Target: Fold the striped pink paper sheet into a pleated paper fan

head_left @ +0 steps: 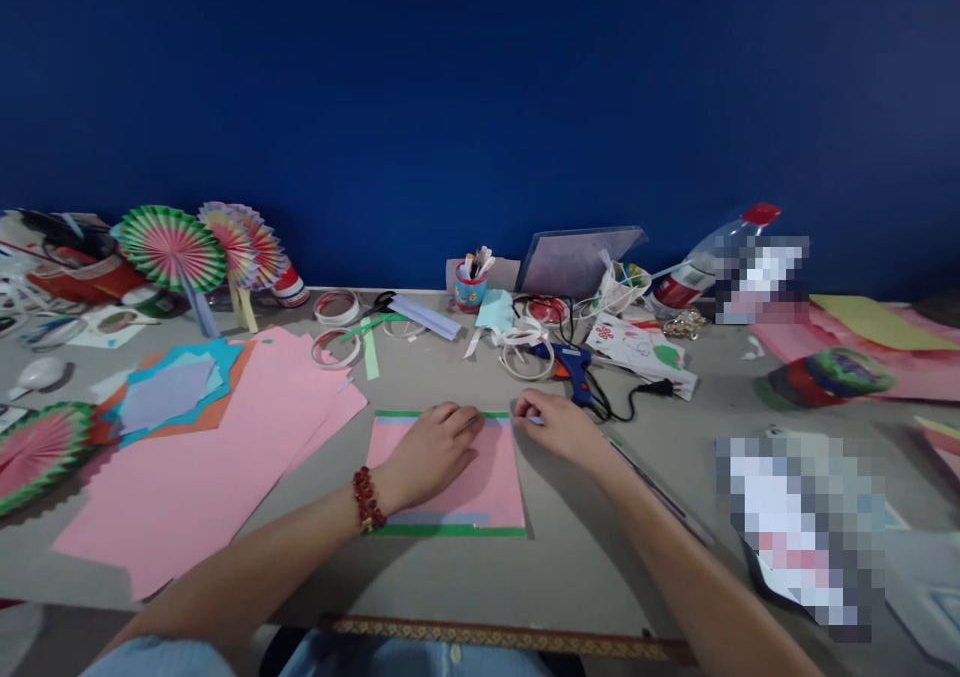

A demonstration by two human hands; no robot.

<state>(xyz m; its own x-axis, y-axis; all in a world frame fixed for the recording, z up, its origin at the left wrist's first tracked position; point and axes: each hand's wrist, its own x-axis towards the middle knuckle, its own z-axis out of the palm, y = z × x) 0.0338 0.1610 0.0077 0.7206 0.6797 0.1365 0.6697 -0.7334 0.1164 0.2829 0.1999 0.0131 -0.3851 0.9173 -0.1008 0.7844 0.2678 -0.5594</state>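
Note:
A pink paper sheet lies on the table in front of me, with green and lavender strips along its far and near edges. My left hand rests flat on the sheet, fingers stretched toward the far edge. A red bead bracelet circles that wrist. Just beyond the sheet's far right corner, my right hand is closed in a pinch. A bit of lavender paper strip shows between its fingers; the rest of what it grips is hidden.
Large pink sheets lie at left under blue and orange paper. Folded paper fans stand behind them. Tape rolls, a blue glue gun with its cord, and a pen cup line the back. A bottle leans at right.

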